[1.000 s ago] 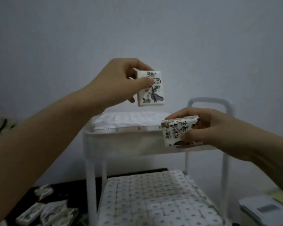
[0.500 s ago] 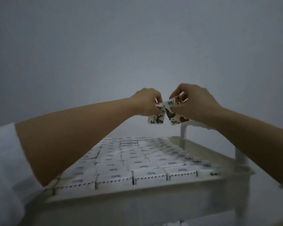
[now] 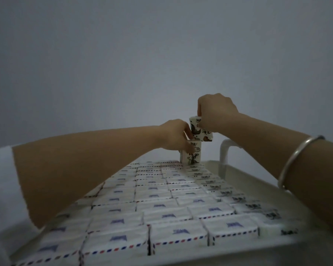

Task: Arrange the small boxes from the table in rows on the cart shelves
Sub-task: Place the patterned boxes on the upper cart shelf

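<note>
Hands two, boxes two, one each.

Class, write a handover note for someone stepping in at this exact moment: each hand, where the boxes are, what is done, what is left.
Left hand: pinches the lower box, upright, its bottom at the far end of the top shelf; whether it is seated cannot be told.
Right hand: grips the upper box, tilted in the air directly above the lower one.
Done: rows of boxes cover the shelf as far as it shows.
To do: seat both held boxes at the far end. The table is out of view, so what remains there is unknown.
</note>
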`<state>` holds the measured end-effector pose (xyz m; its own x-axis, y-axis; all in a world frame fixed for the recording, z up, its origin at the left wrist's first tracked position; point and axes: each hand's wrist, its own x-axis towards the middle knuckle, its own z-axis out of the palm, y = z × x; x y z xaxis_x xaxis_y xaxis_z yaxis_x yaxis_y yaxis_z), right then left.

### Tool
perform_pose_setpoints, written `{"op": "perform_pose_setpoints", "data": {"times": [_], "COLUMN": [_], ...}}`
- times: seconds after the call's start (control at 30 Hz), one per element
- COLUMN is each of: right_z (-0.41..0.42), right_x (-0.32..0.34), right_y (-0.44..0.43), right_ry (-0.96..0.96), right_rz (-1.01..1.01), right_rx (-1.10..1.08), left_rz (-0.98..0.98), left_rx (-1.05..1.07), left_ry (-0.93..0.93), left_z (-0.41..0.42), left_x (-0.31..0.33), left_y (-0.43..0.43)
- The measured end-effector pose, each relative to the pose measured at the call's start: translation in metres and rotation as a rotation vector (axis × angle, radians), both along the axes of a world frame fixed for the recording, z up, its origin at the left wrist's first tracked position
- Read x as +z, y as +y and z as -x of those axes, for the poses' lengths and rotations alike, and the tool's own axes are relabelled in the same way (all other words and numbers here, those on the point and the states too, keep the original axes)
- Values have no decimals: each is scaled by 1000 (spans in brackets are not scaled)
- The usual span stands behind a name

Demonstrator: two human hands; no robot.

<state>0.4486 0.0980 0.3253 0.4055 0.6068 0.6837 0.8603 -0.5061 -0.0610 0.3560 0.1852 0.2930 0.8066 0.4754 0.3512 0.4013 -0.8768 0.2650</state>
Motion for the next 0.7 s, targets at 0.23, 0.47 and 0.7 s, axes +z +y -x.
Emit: {"op": "perform_pose_setpoints", "data": {"times": [0.23, 0.47, 0.7], "right_z": [-8, 0, 1], "right_x": [-21, -28, -31], "right_y": [10, -2, -2], "right_ry": [118, 202, 258], "right_rz": [57, 142, 160], "right_rx": [29, 133, 181], "left_rz": [168, 178, 96], "left_rx": [-10, 74, 109], "left_ry": [126, 237, 492], "left_z": [0, 9, 20], "left_x": [-11, -11, 1], "left_y": [-1, -3, -20]}}
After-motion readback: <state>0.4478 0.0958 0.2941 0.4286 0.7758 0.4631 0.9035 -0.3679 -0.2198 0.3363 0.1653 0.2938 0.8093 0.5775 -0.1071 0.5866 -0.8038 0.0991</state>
